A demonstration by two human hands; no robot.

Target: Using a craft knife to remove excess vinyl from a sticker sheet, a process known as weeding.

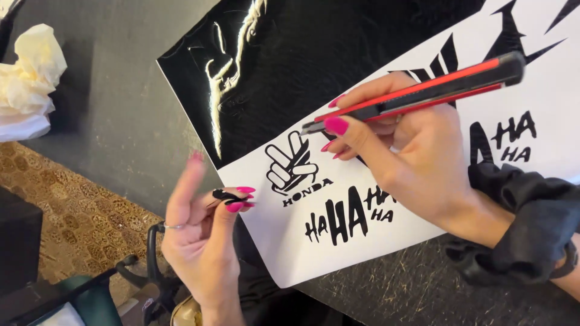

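Observation:
My right hand grips a red and black utility knife, its blade tip hovering just above a white backing sheet printed with black decals of a hand sign and lettering. My left hand is raised off the table's near edge and pinches a small black scrap of vinyl between thumb and fingertips, index finger pointing up. A glossy black vinyl sheet with cut outlines lies above the white sheet.
Everything rests on a dark grey table. Crumpled pale yellow paper lies at the far left. Below the table edge I see a patterned brown floor and part of a chair. A black scrunchie sits on my right wrist.

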